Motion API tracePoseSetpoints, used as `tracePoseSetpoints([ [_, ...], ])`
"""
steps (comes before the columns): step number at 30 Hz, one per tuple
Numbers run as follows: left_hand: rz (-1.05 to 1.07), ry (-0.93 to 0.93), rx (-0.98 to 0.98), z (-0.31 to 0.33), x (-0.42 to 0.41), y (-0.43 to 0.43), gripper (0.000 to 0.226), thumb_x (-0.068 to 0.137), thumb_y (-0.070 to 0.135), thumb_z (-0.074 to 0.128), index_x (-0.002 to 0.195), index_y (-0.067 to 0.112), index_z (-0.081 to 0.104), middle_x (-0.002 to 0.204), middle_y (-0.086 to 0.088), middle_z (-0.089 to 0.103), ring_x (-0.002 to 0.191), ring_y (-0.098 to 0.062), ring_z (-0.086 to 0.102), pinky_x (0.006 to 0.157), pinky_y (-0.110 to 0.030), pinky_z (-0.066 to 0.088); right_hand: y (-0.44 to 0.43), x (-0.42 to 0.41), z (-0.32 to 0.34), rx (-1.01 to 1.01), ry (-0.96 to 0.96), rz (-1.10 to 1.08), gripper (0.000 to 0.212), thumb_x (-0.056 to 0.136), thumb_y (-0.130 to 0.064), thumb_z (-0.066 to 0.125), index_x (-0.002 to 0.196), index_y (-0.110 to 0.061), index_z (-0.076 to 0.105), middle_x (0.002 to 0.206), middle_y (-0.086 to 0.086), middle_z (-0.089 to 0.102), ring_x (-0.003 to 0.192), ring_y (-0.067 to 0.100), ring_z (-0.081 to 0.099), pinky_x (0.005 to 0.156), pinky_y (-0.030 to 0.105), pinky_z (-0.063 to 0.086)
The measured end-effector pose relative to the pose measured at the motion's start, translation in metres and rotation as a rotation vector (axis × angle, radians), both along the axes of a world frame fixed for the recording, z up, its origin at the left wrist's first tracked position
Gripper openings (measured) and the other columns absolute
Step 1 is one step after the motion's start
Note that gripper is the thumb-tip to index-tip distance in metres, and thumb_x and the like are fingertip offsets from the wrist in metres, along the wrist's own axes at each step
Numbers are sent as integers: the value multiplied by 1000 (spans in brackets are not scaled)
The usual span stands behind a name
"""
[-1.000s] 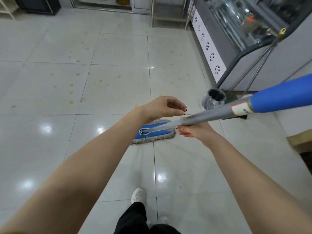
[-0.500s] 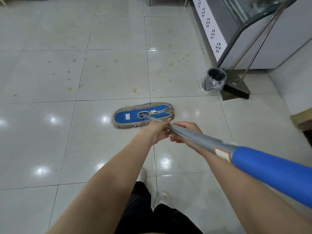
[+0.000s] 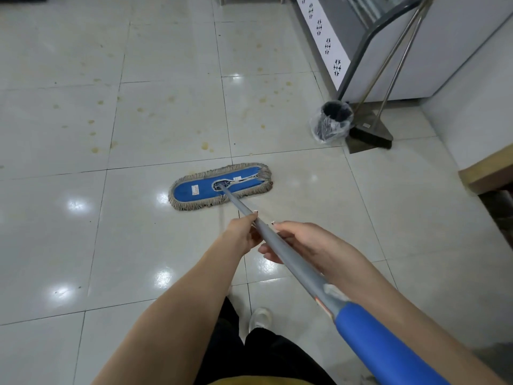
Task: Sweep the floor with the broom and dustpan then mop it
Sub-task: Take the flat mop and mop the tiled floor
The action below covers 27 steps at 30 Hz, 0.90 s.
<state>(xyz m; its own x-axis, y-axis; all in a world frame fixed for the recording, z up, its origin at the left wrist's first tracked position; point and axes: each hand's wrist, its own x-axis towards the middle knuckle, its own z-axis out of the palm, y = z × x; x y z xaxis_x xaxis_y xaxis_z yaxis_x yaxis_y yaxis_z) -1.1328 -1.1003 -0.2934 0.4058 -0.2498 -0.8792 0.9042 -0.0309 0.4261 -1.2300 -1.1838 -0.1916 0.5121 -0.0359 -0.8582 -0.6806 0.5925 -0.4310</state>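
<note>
Now left hand (image 3: 244,235) and right hand (image 3: 304,245) both wrap the pole (image 3: 240,203); I keep the mop (image 3: 194,190) flat, pushing onto far stains (image 3: 205,146)

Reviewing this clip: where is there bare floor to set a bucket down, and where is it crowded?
Bare tiles lie left of the mop head, out to the picture's edge, and right of it, up to the wooden ledge. The corner by the counter is crowded: the bin and broom stand side by side there.
</note>
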Motion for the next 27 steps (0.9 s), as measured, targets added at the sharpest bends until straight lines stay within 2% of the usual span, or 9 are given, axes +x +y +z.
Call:
tracePoseSetpoints([
  [5, 30, -22, 26, -7, -6, 3, 20, 94, 14, 55, 80, 2, 48, 70, -13, 50, 59, -23, 54, 48, -32, 49, 15, -1, -3, 132, 82, 54, 28, 97, -23, 52, 95, 4, 55, 64, 24, 67, 50, 26, 68, 48, 27, 58],
  [8, 60, 34, -1, -6, -9, 3, 20, 97, 18, 51, 97, -1, 48, 76, -16, 53, 62, -23, 57, 50, -34, 51, 23, -1, -8, 213, 116, 41, 26, 98, -19, 51, 90, 5, 51, 60, 22, 67, 51, 25, 69, 44, 26, 56],
  [11, 110, 117, -47, -2, -12, 4, 43, 100, 28, 45, 128, -3, 40, 98, -21, 62, 57, -23, 64, 43, -30, 55, 26, 0, -9, 256, 171, 11, 26, 97, -18, 53, 85, 5, 54, 56, 18, 65, 46, 22, 66, 36, 23, 51],
  [13, 156, 155, -88, 1, -11, 3, 50, 99, 34, 45, 133, -1, 35, 121, -23, 56, 61, -28, 66, 41, -34, 55, 26, 3, -10, 290, 205, -28, 28, 97, -19, 53, 76, 0, 52, 48, 11, 58, 35, 16, 58, 30, 17, 43],
  [14, 169, 163, -101, 2, -11, 3, 49, 98, 35, 45, 132, 0, 34, 124, -20, 53, 63, -29, 65, 41, -36, 56, 27, 5, -11, 304, 221, -51, 30, 97, -19, 53, 71, -3, 50, 45, 7, 52, 30, 12, 51, 27, 14, 39],
  [17, 148, 159, -84, 4, -9, 3, 35, 99, 34, 46, 117, 6, 34, 113, -17, 55, 50, -28, 66, 44, -36, 56, 34, 9, -18, 257, 261, -62, 37, 96, -21, 55, 64, -7, 44, 39, 1, 42, 23, 6, 38, 25, 10, 31],
  [20, 92, 151, -40, -1, -4, 6, 31, 101, 35, 38, 102, 4, 34, 78, -14, 57, 33, -19, 55, 33, -18, 45, 46, 14, -26, 203, 275, -38, 38, 96, -22, 56, 63, -8, 43, 41, 0, 40, 21, 5, 36, 25, 9, 28],
  [23, 66, 181, 15, -10, 8, 8, 34, 100, 36, 40, 83, 7, 37, 66, -6, 48, 33, -13, 40, 34, -12, 38, 53, 23, -34, 171, 268, -40, 37, 96, -22, 55, 64, -8, 43, 40, -1, 40, 21, 5, 35, 26, 8, 28],
  [27, -2, 159, 45, -17, 23, 6, 37, 100, 36, 40, 76, 8, 36, 60, -3, 42, 40, -13, 37, 35, -13, 36, 51, 37, -39, 170, 269, -21, 40, 97, -26, 54, 63, -9, 41, 34, -2, 39, 20, 4, 35, 26, 8, 28],
])
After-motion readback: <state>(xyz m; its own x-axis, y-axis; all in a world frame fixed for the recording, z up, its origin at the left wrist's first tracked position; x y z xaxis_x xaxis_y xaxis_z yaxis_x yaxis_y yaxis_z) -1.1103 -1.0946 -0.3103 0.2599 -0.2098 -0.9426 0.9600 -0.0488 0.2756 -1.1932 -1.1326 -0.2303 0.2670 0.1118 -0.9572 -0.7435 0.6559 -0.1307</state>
